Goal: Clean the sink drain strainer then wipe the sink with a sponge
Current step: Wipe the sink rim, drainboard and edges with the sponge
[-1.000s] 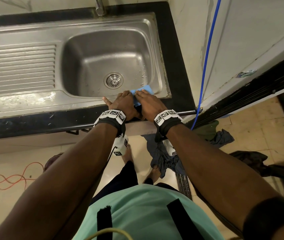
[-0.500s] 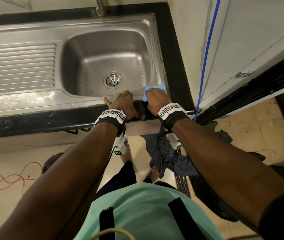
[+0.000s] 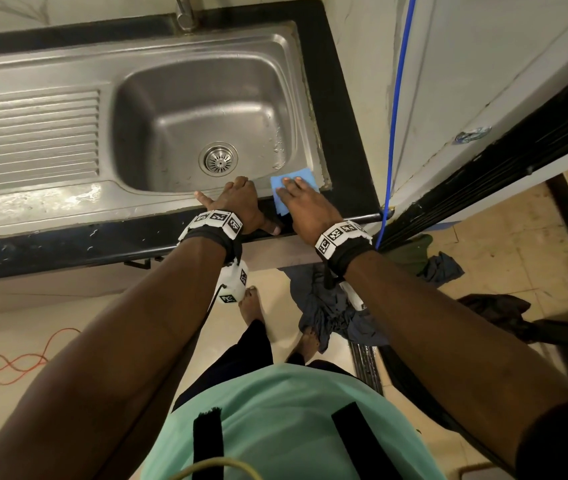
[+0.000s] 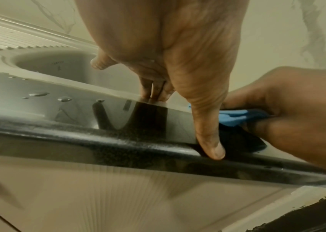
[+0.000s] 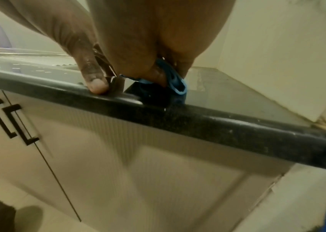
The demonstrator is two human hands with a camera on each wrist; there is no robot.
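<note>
The steel sink (image 3: pixel 206 53) has its round drain strainer (image 3: pixel 218 159) seated in the basin floor. A blue sponge (image 3: pixel 294 180) lies on the sink's front right corner, partly over the black counter edge (image 3: pixel 68 247). My right hand (image 3: pixel 305 202) lies on it with straight fingers on top; the right wrist view shows the thumb tucked into the folded sponge (image 5: pixel 176 81), pinching it. My left hand (image 3: pixel 237 199) rests just left of it on the front rim, thumb (image 4: pixel 211 141) down on the counter edge, holding nothing.
A ribbed drainboard (image 3: pixel 29 133) lies left of the basin and the tap base (image 3: pixel 184 12) stands behind it. A wall with a blue cable (image 3: pixel 397 98) closes the right side. Dark clothes (image 3: pixel 327 306) and an orange cord (image 3: pixel 23 358) lie on the floor.
My right hand has slid the sponge to the right along the front rim, away from the left hand. The left hand has stayed where it was.
</note>
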